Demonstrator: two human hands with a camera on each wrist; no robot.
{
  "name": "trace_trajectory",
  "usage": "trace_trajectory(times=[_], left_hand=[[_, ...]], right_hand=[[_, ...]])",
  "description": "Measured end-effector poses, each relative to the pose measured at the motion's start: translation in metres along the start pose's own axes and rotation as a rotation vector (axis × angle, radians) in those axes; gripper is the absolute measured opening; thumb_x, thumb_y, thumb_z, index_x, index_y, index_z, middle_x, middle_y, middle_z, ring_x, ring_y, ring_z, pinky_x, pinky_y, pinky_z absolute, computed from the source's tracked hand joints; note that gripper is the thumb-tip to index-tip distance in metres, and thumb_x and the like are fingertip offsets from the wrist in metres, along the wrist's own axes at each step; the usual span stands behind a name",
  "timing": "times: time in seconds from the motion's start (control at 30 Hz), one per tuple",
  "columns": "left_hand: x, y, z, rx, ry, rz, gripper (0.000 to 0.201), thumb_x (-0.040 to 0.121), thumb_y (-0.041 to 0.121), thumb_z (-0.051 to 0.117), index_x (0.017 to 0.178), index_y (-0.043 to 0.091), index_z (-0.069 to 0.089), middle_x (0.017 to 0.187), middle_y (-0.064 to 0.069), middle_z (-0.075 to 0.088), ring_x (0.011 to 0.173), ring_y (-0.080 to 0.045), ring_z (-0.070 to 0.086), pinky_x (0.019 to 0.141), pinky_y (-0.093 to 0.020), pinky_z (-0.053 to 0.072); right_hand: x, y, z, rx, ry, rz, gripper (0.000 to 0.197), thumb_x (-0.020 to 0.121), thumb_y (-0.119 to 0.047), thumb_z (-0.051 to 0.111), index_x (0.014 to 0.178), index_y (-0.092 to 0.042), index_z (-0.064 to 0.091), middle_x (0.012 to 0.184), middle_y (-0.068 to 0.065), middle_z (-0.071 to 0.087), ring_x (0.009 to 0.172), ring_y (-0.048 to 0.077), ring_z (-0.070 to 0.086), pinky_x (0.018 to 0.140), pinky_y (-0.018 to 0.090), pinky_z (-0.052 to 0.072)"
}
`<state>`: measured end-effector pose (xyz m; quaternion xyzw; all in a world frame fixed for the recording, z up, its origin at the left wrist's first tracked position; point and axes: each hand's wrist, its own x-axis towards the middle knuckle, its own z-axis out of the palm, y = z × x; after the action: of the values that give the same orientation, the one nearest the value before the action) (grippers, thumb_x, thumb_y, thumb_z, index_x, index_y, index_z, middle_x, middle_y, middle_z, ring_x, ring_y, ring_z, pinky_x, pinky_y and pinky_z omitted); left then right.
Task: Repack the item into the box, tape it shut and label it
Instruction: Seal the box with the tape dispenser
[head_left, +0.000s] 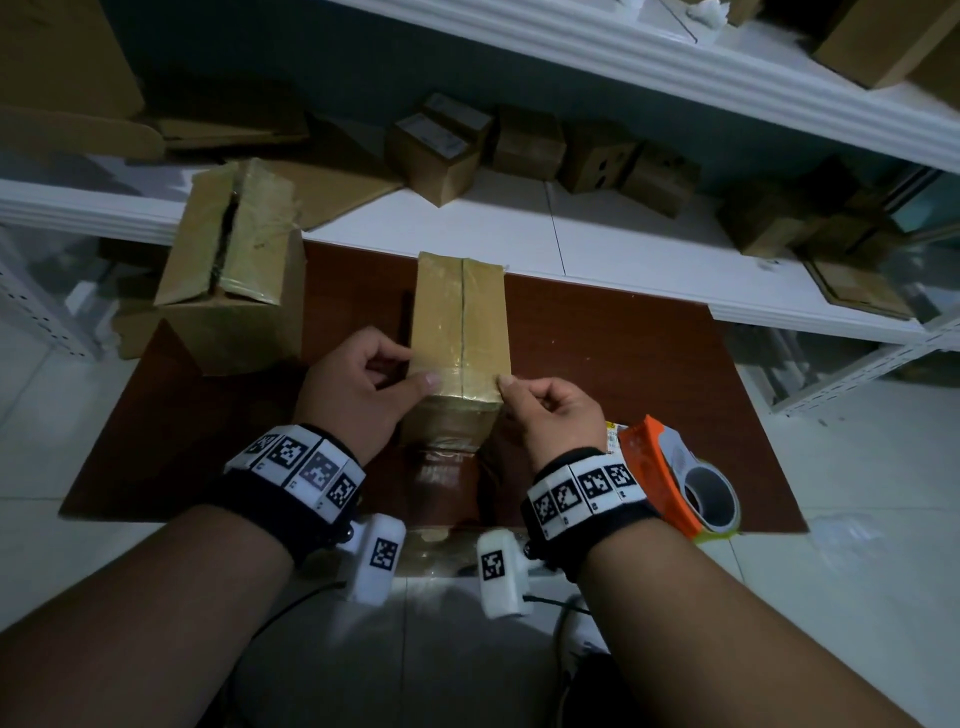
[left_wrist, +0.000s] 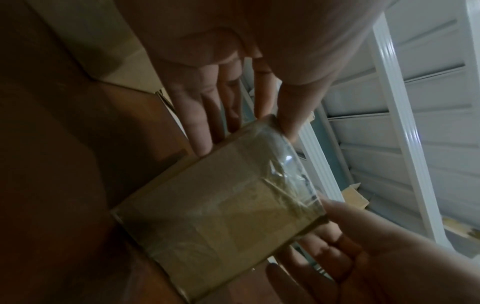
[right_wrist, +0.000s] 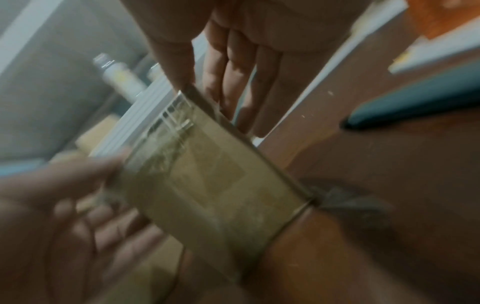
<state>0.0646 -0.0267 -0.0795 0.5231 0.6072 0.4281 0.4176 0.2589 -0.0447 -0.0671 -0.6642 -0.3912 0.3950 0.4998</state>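
While I watch through the head camera, a small cardboard box (head_left: 460, 332) stands on a dark red-brown table (head_left: 613, 374), its top flaps closed and covered with glossy clear tape. My left hand (head_left: 358, 389) holds the box's near left corner, thumb lying across the taped top and fingers curled against the left side. My right hand (head_left: 545, 410) meets the near right corner, thumb and forefinger pinched together at the top edge; I cannot tell whether they grip the tape's end or only press it down.

From the left wrist camera, the fingers (left_wrist: 197, 115) reach along the box's side, with tape shining over its edge. The right wrist camera is blurred, but the same taped box (right_wrist: 207, 181) sits between both hands.

An orange tape dispenser (head_left: 675, 478) lies on the table just right of my right wrist. A larger cardboard box (head_left: 234, 270), flaps partly open, stands at the table's far left corner. Several small cartons (head_left: 524, 145) lie on a white shelf (head_left: 597, 239) beyond.
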Motion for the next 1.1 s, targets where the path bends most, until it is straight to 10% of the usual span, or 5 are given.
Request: trace_trajectory(times=[0.4,0.57,0.77,0.87,1.1], left_hand=[[-0.005,-0.003,0.008,-0.041,0.075,0.065,0.007,0.088,0.038,0.069,0.088,0.033,0.064,0.089,0.015,0.068,0.087,-0.007,0.065,0.075,-0.050,0.059],[-0.011,-0.002,0.013,-0.011,0.018,0.100,0.033,0.098,0.044,0.049,0.131,0.037,0.049,0.121,0.008,0.058,0.111,-0.015,0.058,0.094,-0.041,0.048],[-0.013,0.002,0.010,0.045,-0.245,-0.029,0.073,0.095,0.068,0.029,0.156,0.044,-0.004,0.165,0.008,0.016,0.145,-0.011,0.024,0.113,-0.032,0.016],[-0.018,0.005,0.020,-0.009,-0.207,-0.254,0.068,0.095,0.068,0.019,0.157,0.040,0.017,0.159,0.004,0.034,0.144,-0.025,0.035,0.114,-0.034,0.021],[-0.019,-0.001,0.024,0.009,-0.158,-0.160,0.060,0.101,0.055,0.031,0.153,0.027,0.035,0.151,0.000,0.047,0.136,-0.020,0.043,0.101,-0.022,0.023]], right_hand=[[-0.007,0.003,0.007,0.030,0.093,0.108,0.030,0.089,-0.033,0.073,0.071,-0.010,0.065,0.060,0.006,0.058,0.053,0.016,0.050,0.049,0.024,0.045],[-0.010,0.007,0.013,0.033,0.164,0.177,0.034,0.096,-0.046,0.058,0.077,-0.018,0.062,0.063,-0.004,0.062,0.057,0.012,0.057,0.056,0.023,0.049],[-0.017,0.009,0.028,0.178,-0.020,0.197,0.101,0.058,-0.096,0.044,0.142,-0.040,0.049,0.147,-0.005,0.052,0.136,0.019,0.048,0.116,0.047,0.034],[-0.018,0.006,0.037,0.146,-0.059,0.207,0.106,0.057,-0.098,0.038,0.145,-0.039,0.047,0.149,-0.005,0.050,0.138,0.019,0.045,0.119,0.045,0.031],[-0.021,0.009,0.044,0.127,-0.062,0.164,0.074,0.076,-0.074,0.047,0.143,-0.041,0.048,0.138,-0.010,0.061,0.129,0.012,0.054,0.117,0.041,0.035]])
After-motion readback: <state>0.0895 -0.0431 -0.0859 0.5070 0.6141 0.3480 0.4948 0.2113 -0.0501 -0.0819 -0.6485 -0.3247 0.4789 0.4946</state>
